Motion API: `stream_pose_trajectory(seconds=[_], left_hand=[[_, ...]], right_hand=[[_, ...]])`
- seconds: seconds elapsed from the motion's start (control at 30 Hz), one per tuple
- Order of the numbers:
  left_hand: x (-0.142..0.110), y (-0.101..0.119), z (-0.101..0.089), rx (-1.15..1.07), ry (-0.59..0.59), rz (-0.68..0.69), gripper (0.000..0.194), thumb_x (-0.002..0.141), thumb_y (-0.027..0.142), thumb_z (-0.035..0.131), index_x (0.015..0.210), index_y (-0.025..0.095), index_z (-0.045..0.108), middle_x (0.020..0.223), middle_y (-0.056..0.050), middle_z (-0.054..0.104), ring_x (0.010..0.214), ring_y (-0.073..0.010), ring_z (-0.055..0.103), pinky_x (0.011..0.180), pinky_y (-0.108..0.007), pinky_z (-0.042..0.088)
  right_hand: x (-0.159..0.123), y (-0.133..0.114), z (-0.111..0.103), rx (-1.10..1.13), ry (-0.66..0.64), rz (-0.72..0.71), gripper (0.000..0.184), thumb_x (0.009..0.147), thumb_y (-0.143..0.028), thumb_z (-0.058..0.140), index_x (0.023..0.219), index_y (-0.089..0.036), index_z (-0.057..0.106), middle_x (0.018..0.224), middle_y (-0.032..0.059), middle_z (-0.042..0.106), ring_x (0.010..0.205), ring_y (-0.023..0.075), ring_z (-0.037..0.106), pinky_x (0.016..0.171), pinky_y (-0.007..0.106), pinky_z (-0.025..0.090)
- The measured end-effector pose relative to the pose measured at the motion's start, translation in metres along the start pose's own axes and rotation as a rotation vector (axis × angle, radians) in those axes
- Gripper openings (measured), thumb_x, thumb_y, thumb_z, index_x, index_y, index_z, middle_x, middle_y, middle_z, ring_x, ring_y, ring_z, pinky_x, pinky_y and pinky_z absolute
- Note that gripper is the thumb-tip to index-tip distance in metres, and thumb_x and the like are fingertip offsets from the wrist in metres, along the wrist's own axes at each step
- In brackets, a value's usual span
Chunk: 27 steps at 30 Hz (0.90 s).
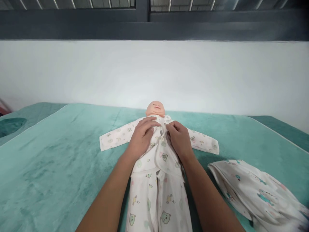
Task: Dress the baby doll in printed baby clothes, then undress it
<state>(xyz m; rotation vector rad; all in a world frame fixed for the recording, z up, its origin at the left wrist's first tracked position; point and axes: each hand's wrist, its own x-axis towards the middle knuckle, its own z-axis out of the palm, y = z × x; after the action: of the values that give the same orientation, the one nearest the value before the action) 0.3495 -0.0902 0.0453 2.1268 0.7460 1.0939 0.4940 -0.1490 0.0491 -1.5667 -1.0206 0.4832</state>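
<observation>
A baby doll (155, 109) lies on its back, dressed in a white long-sleeved baby shirt (164, 157) with small animal prints. Its sleeves spread out to both sides, their ends looking flat, with no doll hands showing. Matching baby pants (146, 199) cover the legs. My left hand (145, 132) rests on the chest, its fingers stretched across the fabric near the collar. Close beside it, my right hand (177, 135) is closed in a pinch on the shirt's front edge below the neck. The fingertips of my right hand are partly hidden.
A crumpled white printed cloth (260, 193) lies at the lower right. Under everything spreads a teal plush cover (60, 170). Behind the doll's head rises a white wall (154, 71), with a dark frame and metal bars (142, 27) above it.
</observation>
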Motion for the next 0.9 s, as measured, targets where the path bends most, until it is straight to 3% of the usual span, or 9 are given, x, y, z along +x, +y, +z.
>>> stream_pose_trajectory(seconds=[0.1, 0.23, 0.4, 0.5, 0.67, 0.8, 0.9], left_hand=[[-0.001, 0.001, -0.002, 0.004, -0.029, -0.003, 0.031, 0.089, 0.013, 0.04, 0.087, 0.025, 0.069, 0.132, -0.001, 0.057, 0.128, -0.0182, 0.047, 0.111, -0.037, 0.035], [-0.004, 0.005, -0.002, 0.164, -0.066, 0.091, 0.031, 0.087, 0.009, 0.04, 0.087, 0.025, 0.066, 0.133, -0.001, 0.056, 0.132, -0.0192, 0.042, 0.109, -0.04, 0.036], [-0.007, 0.006, -0.003, 0.373, 0.024, 0.228, 0.025, 0.081, 0.003, 0.041, 0.08, 0.022, 0.057, 0.13, -0.002, 0.057, 0.126, -0.0217, 0.045, 0.106, -0.043, 0.037], [-0.008, 0.004, -0.003, 0.297, 0.098, 0.147, 0.023, 0.079, 0.002, 0.042, 0.077, 0.022, 0.053, 0.127, -0.003, 0.059, 0.121, -0.0212, 0.049, 0.101, -0.041, 0.041], [-0.007, 0.001, -0.003, 0.123, 0.119, 0.055, 0.022, 0.079, 0.003, 0.039, 0.072, 0.022, 0.049, 0.123, -0.003, 0.06, 0.118, -0.0202, 0.053, 0.1, -0.039, 0.042], [-0.005, 0.0, -0.002, 0.118, 0.098, 0.029, 0.02, 0.079, 0.005, 0.041, 0.072, 0.022, 0.049, 0.122, -0.002, 0.061, 0.117, -0.0199, 0.053, 0.099, -0.039, 0.042], [-0.005, -0.001, -0.001, 0.14, 0.105, 0.002, 0.021, 0.079, 0.005, 0.04, 0.072, 0.022, 0.048, 0.121, -0.003, 0.061, 0.116, -0.0204, 0.053, 0.097, -0.039, 0.043]], right_hand=[[-0.006, -0.001, -0.002, 0.061, 0.059, -0.007, 0.027, 0.082, -0.031, 0.051, 0.06, -0.021, 0.038, 0.057, -0.0057, 0.036, 0.058, 0.0113, 0.034, 0.056, 0.025, 0.03], [-0.009, -0.006, -0.006, 0.067, 0.054, -0.062, 0.032, 0.085, -0.036, 0.05, 0.06, -0.021, 0.036, 0.057, -0.0055, 0.036, 0.056, 0.0109, 0.033, 0.055, 0.025, 0.03], [-0.013, -0.027, -0.016, -0.227, -0.255, -0.113, 0.04, 0.084, -0.043, 0.051, 0.056, -0.021, 0.032, 0.055, -0.0046, 0.034, 0.054, 0.0104, 0.03, 0.05, 0.026, 0.026], [-0.021, -0.04, -0.019, -0.495, -0.399, -0.157, 0.043, 0.083, -0.044, 0.053, 0.055, -0.02, 0.03, 0.053, -0.004, 0.034, 0.051, 0.0103, 0.027, 0.047, 0.028, 0.02], [-0.038, -0.048, -0.01, -0.766, -0.386, -0.242, 0.031, 0.079, -0.035, 0.058, 0.06, -0.021, 0.037, 0.062, -0.001, 0.048, 0.051, 0.0118, 0.032, 0.048, 0.029, 0.019], [-0.039, -0.045, -0.004, -0.786, -0.381, -0.271, 0.026, 0.079, -0.023, 0.05, 0.059, -0.021, 0.033, 0.059, -0.0018, 0.044, 0.051, 0.012, 0.03, 0.05, 0.029, 0.019], [-0.03, -0.042, -0.01, -0.645, -0.474, -0.26, 0.03, 0.08, -0.021, 0.048, 0.056, -0.02, 0.029, 0.054, -0.0037, 0.036, 0.052, 0.0111, 0.028, 0.05, 0.029, 0.019]])
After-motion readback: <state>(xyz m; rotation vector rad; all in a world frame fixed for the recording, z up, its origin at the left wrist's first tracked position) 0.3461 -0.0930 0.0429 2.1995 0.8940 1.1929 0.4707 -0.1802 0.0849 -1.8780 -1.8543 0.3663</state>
